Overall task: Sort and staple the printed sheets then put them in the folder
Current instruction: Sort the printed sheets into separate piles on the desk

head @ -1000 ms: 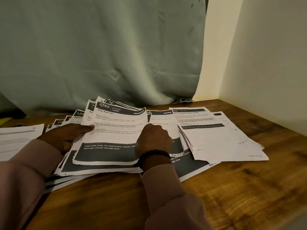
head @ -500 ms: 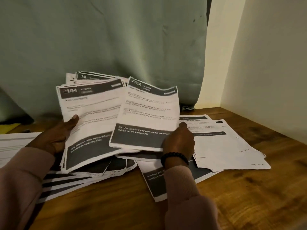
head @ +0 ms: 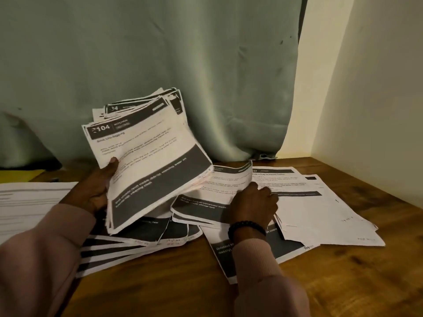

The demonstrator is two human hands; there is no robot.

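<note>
A thick stack of printed sheets stands tilted up off the table, its top page headed 104 KITCHEN with a dark band across the lower part, edges ragged and fanned at the top. Just right of it, a thinner bundle curls over the pile, its far edge lifted, a dark band at its near end. Beneath, loose sheets lie splayed flat and overlapping. To the right, a white pile rests flat, mostly blank lower halves showing.
</note>
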